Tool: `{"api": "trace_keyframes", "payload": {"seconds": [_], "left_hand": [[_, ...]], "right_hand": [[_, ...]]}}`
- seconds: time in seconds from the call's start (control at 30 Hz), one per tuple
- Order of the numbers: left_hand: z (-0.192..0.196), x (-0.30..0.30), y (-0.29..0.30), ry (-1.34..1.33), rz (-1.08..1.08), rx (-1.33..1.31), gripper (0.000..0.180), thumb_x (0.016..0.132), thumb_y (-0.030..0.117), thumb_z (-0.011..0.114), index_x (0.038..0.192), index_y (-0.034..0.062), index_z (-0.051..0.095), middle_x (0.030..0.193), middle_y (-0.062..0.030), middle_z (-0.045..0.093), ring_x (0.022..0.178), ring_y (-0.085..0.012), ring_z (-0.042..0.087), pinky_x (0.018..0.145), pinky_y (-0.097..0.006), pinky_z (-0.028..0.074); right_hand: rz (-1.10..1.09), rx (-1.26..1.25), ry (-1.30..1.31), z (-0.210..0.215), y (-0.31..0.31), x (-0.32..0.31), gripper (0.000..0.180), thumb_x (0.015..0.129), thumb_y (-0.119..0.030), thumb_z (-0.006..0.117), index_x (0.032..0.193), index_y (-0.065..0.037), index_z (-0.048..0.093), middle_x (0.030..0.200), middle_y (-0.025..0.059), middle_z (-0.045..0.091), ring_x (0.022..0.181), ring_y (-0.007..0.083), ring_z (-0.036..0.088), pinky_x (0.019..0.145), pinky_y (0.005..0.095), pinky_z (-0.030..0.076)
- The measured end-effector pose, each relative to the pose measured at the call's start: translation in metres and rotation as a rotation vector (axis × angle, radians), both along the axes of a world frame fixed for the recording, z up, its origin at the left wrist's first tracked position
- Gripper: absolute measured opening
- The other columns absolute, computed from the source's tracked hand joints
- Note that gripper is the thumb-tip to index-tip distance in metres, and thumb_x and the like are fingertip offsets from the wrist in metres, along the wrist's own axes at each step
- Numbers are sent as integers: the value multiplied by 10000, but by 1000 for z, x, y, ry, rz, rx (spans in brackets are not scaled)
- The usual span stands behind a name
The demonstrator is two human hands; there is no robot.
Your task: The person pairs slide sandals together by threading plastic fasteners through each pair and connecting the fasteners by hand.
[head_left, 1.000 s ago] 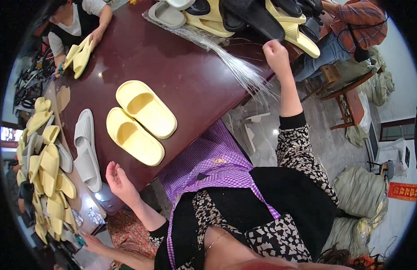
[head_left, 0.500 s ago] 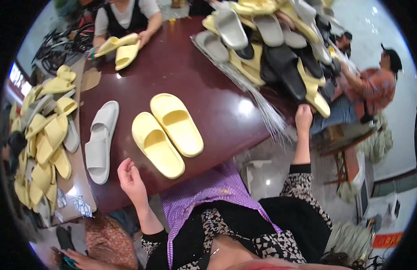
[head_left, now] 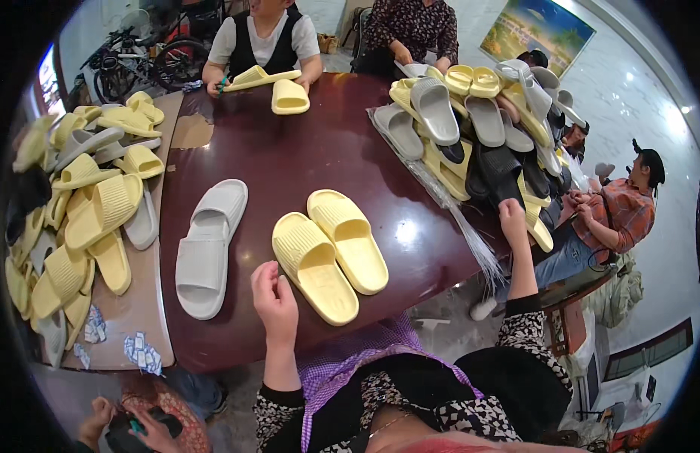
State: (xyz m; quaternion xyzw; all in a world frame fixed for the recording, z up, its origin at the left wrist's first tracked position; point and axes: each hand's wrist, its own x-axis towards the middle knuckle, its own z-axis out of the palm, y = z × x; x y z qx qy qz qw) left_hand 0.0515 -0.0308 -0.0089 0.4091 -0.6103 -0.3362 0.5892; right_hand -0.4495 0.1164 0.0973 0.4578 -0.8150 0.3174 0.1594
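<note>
Head view: a dark brown glossy oval table (head_left: 304, 158) fills the scene. On its far right edge rises a heap of grey, yellow and black foam slippers (head_left: 478, 128); a second heap of yellow and grey foam slippers (head_left: 78, 211) crowds the tan side surface at left. Two people sit at the far edge, one holding a yellow slipper. Near the middle lies a pair of pale yellow ribbed foam slides (head_left: 331, 253), side by side and touching, with a single light grey foam slide (head_left: 206, 245) just to their left. The left hand (head_left: 274, 302) rests loosely curled, empty, touching the near slide's heel. The right hand (head_left: 513, 220) reaches into the right heap beside a bundle of clear plastic strands (head_left: 463, 226); its grip cannot be told.
</note>
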Motion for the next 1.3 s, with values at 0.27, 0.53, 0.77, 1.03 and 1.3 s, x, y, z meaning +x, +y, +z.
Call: {"api": "trace_keyframes", "payload": {"seconds": [0.27,0.53,0.77,1.03,1.3], "left_hand": [[-5,2,-1,-236,70,-215,251,833,-70,502,1081,-50,534,1097,-153,531,950,-250,563,797,-316,487],[-4,-6,-3,-256,103,-289,233,845,-56,491,1073,-59,544,1093,-170,544,960,-282,559,806,-331,486],[115,-103,25,-435,-162,-690,259,813,-32,521,1070,-45,554,1058,-193,585,1000,-333,549,880,-398,441],[89,-308,13,-892,-833,-986,380,770,103,626,1143,83,559,1231,-124,528,1051,-287,521,872,-399,423],[33,-387,-21,-1131,-900,-1140,379,800,209,601,1177,188,564,1245,-87,516,1012,-251,530,826,-369,427]], "right_hand": [[-63,-96,113,44,-18,65,152,885,-154,514,893,-13,569,796,216,611,802,407,588,689,433,464],[-10,56,-94,-6,25,81,153,840,-162,555,881,-24,605,820,210,627,811,387,602,694,436,481],[82,17,-195,-33,75,45,103,812,-89,566,831,-4,622,762,195,629,726,326,634,634,367,487],[189,-178,-467,-34,79,28,136,829,-104,579,866,21,619,729,167,628,636,222,611,601,324,476],[167,-213,-534,-33,89,0,136,847,-107,581,872,23,611,701,119,632,609,151,579,572,285,456]]}}
